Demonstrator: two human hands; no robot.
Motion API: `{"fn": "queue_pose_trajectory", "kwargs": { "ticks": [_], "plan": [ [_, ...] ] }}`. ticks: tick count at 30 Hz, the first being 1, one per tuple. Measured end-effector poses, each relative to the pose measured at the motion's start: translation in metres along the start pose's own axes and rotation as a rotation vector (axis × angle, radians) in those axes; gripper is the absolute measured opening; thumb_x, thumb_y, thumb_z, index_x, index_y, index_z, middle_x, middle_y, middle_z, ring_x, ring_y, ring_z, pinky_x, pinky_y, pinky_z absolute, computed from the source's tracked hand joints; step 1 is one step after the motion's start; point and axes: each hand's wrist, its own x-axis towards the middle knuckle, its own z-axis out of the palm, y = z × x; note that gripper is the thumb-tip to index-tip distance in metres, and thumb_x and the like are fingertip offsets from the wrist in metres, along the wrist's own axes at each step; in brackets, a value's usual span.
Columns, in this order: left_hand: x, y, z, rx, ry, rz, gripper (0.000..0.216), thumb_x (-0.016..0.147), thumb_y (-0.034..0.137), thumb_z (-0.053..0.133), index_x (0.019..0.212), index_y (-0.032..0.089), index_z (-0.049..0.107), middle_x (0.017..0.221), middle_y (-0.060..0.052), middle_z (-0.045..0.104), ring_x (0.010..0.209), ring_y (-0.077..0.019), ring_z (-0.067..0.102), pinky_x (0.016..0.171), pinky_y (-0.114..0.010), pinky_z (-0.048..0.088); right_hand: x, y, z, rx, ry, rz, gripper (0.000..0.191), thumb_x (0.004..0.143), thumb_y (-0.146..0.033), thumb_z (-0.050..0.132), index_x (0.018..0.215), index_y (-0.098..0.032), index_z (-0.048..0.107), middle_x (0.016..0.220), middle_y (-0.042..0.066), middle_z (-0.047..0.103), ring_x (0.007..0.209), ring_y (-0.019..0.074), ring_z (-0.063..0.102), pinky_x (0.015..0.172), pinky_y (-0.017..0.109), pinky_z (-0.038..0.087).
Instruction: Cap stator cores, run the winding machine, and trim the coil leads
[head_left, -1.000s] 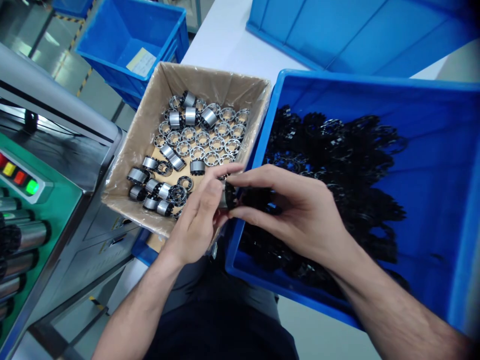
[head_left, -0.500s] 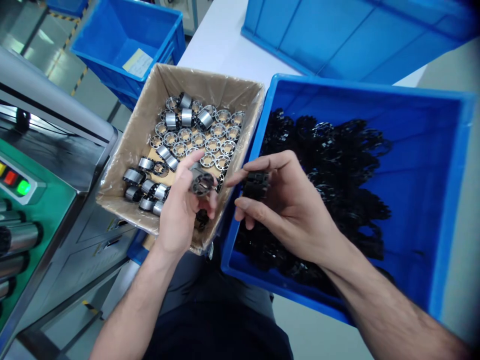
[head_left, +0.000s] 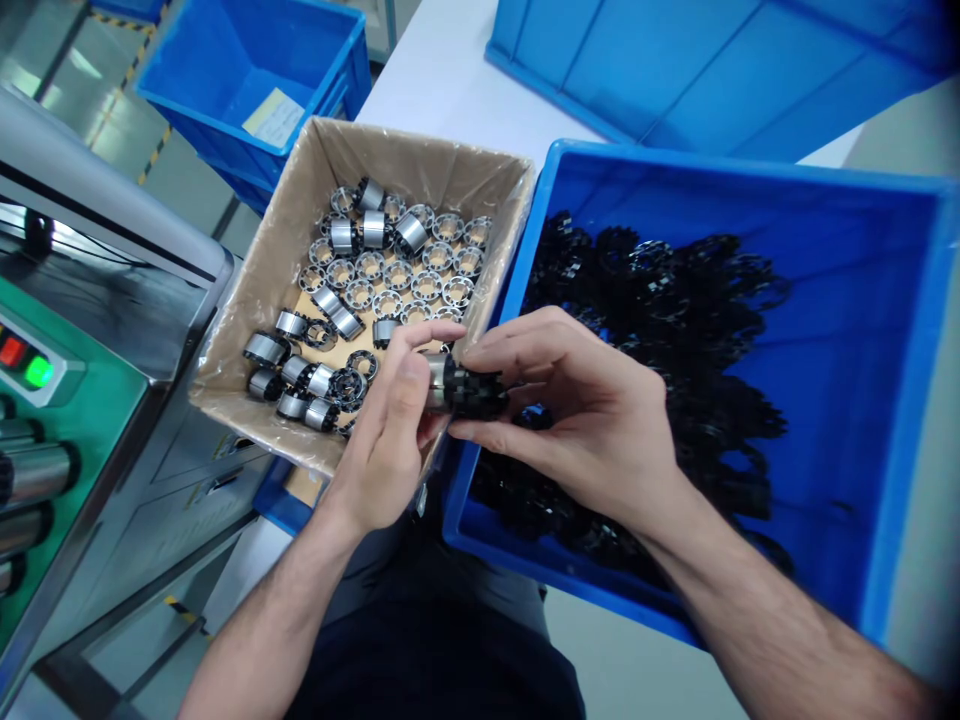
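Observation:
My left hand is closed around a silver stator core, with its thumb along the near side. In my right hand, pinched between thumb and fingers, is a black plastic ring-shaped part. The two parts meet end to end above the wall between the containers; how far one sits in the other cannot be made out. Beneath my left hand stands a plastic-lined cardboard box with many stator cores, some upright, some on their sides. Under my right hand, a blue bin holds a heap of black plastic parts.
A larger blue crate stands behind the bin on a white table. At back left is another blue crate with a paper slip inside. On the left, a green machine surface carries metal cylinders and lit buttons.
My two hands have come together. The stator core has turned sideways in my left hand and moved right, and the black plastic part now touches its end.

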Motion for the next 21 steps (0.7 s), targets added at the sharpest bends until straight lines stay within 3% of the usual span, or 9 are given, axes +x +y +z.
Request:
{"fn": "queue_pose_trajectory", "kwargs": {
  "ticks": [4, 7, 9, 11, 13, 16, 18, 21],
  "plan": [
    [-0.001, 0.001, 0.000, 0.065, -0.020, 0.042, 0.056, 0.124, 0.077, 0.052, 0.149, 0.031, 0.073, 0.096, -0.003, 0.069, 0.070, -0.0187, 0.054, 0.061, -0.034, 0.042, 0.002, 0.000, 0.000, -0.002, 0.032, 0.002, 0.040, 0.083, -0.034, 0.117, 0.115, -0.030, 0.094, 0.109, 0.004, 0.084, 0.092, 0.0199, 0.080, 0.060, 0.025, 0.063],
    [0.000, 0.002, -0.002, 0.083, -0.068, 0.044, 0.054, 0.126, 0.073, 0.050, 0.147, 0.030, 0.075, 0.109, -0.005, 0.076, 0.078, -0.0199, 0.062, 0.069, -0.035, 0.053, 0.001, 0.000, 0.000, -0.023, 0.032, -0.024, 0.038, 0.082, -0.041, 0.117, 0.112, -0.031, 0.096, 0.102, 0.004, 0.083, 0.086, 0.0194, 0.076, 0.055, 0.026, 0.058],
    [0.000, 0.004, -0.004, 0.100, -0.100, 0.051, 0.054, 0.127, 0.071, 0.049, 0.148, 0.029, 0.075, 0.120, -0.007, 0.078, 0.097, -0.0237, 0.073, 0.088, -0.038, 0.063, -0.001, 0.001, 0.002, -0.035, 0.056, -0.017, 0.039, 0.081, -0.042, 0.118, 0.112, -0.031, 0.097, 0.106, 0.005, 0.082, 0.085, 0.0188, 0.074, 0.054, 0.026, 0.057],
    [0.001, 0.006, -0.007, 0.106, -0.134, 0.066, 0.055, 0.125, 0.072, 0.055, 0.152, 0.028, 0.075, 0.132, -0.009, 0.079, 0.123, -0.0291, 0.077, 0.110, -0.043, 0.063, -0.002, 0.001, 0.004, -0.034, 0.085, 0.019, 0.040, 0.080, -0.044, 0.118, 0.112, -0.031, 0.097, 0.110, 0.006, 0.080, 0.084, 0.0182, 0.072, 0.052, 0.026, 0.055],
    [0.002, 0.006, -0.009, 0.083, -0.187, 0.082, 0.056, 0.121, 0.071, 0.066, 0.157, 0.029, 0.074, 0.143, -0.010, 0.079, 0.133, -0.0319, 0.076, 0.116, -0.044, 0.062, -0.002, 0.001, 0.005, -0.003, 0.087, 0.048, 0.041, 0.080, -0.046, 0.118, 0.112, -0.030, 0.096, 0.106, 0.005, 0.078, 0.084, 0.0188, 0.070, 0.053, 0.026, 0.055],
    [0.004, 0.006, -0.011, -0.008, -0.252, 0.019, 0.060, 0.116, 0.071, 0.074, 0.161, 0.031, 0.074, 0.129, -0.009, 0.082, 0.097, -0.0261, 0.079, 0.086, -0.039, 0.065, 0.001, 0.001, 0.004, 0.140, -0.015, 0.085, 0.043, 0.080, -0.044, 0.118, 0.110, -0.028, 0.093, 0.104, 0.004, 0.079, 0.085, 0.0194, 0.073, 0.061, 0.029, 0.061],
    [0.005, 0.006, -0.011, -0.081, -0.254, -0.067, 0.064, 0.113, 0.075, 0.076, 0.162, 0.032, 0.074, 0.108, -0.006, 0.079, 0.069, -0.0192, 0.067, 0.064, -0.035, 0.055, 0.003, 0.000, 0.003, 0.260, -0.099, 0.143, 0.040, 0.085, -0.038, 0.116, 0.113, -0.028, 0.089, 0.117, 0.004, 0.084, 0.081, 0.0174, 0.076, 0.058, 0.028, 0.061],
    [0.007, 0.006, -0.007, -0.119, -0.208, -0.114, 0.065, 0.107, 0.078, 0.082, 0.152, 0.032, 0.077, 0.082, 0.000, 0.068, 0.054, -0.0143, 0.054, 0.051, -0.029, 0.041, 0.005, -0.002, 0.001, 0.248, -0.089, 0.144, 0.037, 0.089, -0.031, 0.112, 0.116, -0.028, 0.087, 0.124, 0.004, 0.086, 0.079, 0.0161, 0.076, 0.054, 0.026, 0.059]
  ]
}}
